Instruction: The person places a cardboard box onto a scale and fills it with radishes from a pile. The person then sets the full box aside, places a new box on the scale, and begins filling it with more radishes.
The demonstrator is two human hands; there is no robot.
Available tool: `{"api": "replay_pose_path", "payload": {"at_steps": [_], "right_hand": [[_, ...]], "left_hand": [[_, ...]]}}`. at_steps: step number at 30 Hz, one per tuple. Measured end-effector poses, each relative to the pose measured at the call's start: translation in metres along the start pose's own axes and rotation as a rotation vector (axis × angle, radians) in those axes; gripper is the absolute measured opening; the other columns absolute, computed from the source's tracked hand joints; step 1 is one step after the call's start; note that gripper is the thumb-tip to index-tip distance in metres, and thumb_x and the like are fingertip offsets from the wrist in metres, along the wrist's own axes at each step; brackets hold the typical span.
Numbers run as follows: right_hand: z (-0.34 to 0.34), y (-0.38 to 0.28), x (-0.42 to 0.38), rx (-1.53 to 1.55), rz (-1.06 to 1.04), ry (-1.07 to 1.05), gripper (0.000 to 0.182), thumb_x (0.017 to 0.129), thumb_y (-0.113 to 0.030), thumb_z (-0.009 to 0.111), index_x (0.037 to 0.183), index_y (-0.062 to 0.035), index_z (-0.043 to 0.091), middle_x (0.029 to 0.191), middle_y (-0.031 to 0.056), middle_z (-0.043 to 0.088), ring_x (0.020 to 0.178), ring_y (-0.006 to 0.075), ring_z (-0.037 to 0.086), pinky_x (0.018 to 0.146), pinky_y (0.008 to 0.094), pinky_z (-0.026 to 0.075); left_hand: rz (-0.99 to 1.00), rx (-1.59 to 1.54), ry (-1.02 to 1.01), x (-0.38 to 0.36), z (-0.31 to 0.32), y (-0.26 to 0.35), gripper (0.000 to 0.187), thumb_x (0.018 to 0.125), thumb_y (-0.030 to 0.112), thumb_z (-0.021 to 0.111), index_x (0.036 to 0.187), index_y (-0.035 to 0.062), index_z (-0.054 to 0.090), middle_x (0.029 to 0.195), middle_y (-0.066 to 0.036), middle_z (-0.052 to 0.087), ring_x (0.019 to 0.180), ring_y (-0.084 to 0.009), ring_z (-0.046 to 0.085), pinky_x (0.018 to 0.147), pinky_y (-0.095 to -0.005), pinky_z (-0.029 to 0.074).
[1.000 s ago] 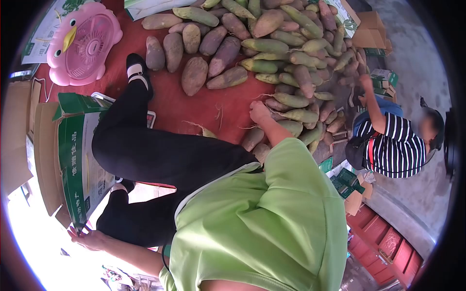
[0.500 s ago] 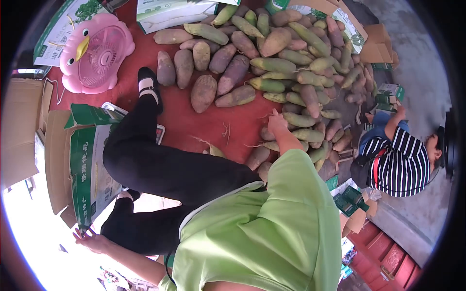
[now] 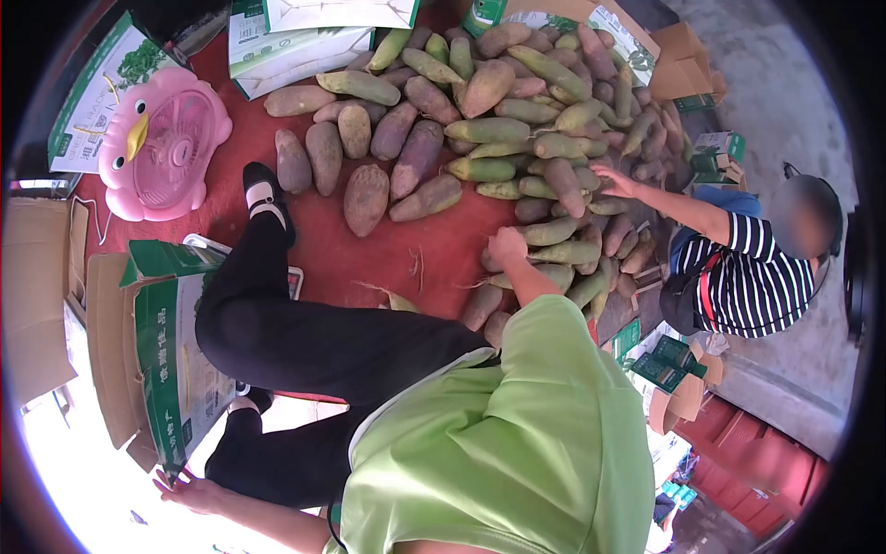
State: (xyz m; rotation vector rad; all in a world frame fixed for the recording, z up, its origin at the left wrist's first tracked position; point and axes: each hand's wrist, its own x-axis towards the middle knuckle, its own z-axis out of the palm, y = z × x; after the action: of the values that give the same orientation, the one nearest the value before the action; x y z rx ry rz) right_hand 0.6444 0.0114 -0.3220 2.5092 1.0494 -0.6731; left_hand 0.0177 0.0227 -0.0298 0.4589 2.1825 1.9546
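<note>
My right hand (image 3: 507,247) is closed over a purplish radish (image 3: 488,261) at the near side of a heap of radishes (image 3: 563,185); the hand hides part of that radish. My left hand (image 3: 189,492) is at the lower left, its fingers at the bottom corner of a green and white cardboard carton (image 3: 189,360). The carton stands with brown flaps spread beside my legs. Several large purple radishes (image 3: 366,200) lie apart from the heap on the red floor covering (image 3: 369,263).
A pink basin-like fan (image 3: 171,143) with a bird face stands at upper left. White and green cartons (image 3: 295,55) are at the back. On the right, a co-worker in a striped shirt (image 3: 761,277) reaches a hand (image 3: 616,181) to the heap. Small green boxes (image 3: 669,365) lie nearby.
My right hand has come back from pointing over the heap and closed on a radish. The co-worker's arm now stretches to the heap. My left hand stays at the carton corner.
</note>
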Motion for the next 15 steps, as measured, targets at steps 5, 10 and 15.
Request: {"api": "replay_pose_path", "payload": {"at_steps": [5, 10, 15], "right_hand": [[0.024, -0.011, -0.017, 0.057, -0.031, -0.007, 0.03, 0.083, -0.031, 0.056, 0.096, -0.0051, 0.065, 0.102, 0.0181, 0.063, 0.096, 0.0333, 0.061, 0.084, 0.0412, 0.05], [0.023, -0.075, -0.06, 0.185, -0.346, -0.128, 0.028, 0.08, -0.03, 0.059, 0.088, -0.0037, 0.066, 0.091, 0.0199, 0.064, 0.092, 0.0352, 0.061, 0.081, 0.0421, 0.049], [0.05, -0.107, -0.061, 0.188, -0.594, -0.238, 0.026, 0.079, -0.027, 0.056, 0.092, -0.0085, 0.068, 0.096, 0.0169, 0.065, 0.092, 0.0337, 0.062, 0.083, 0.042, 0.049]], "left_hand": [[-0.015, -0.063, -0.036, 0.003, -0.007, -0.001, 0.052, 0.099, 0.04, 0.022, 0.134, 0.0053, 0.036, 0.134, -0.014, 0.041, 0.125, -0.0265, 0.04, 0.106, -0.0463, 0.032], [-0.026, -0.148, -0.093, 0.013, -0.018, -0.01, 0.056, 0.097, 0.045, 0.03, 0.135, 0.0047, 0.035, 0.137, -0.014, 0.038, 0.126, -0.025, 0.037, 0.108, -0.0438, 0.026], [-0.043, -0.141, -0.089, 0.032, -0.034, -0.025, 0.056, 0.097, 0.047, 0.029, 0.136, 0.0074, 0.036, 0.135, -0.015, 0.042, 0.127, -0.026, 0.038, 0.106, -0.0438, 0.028]]}}
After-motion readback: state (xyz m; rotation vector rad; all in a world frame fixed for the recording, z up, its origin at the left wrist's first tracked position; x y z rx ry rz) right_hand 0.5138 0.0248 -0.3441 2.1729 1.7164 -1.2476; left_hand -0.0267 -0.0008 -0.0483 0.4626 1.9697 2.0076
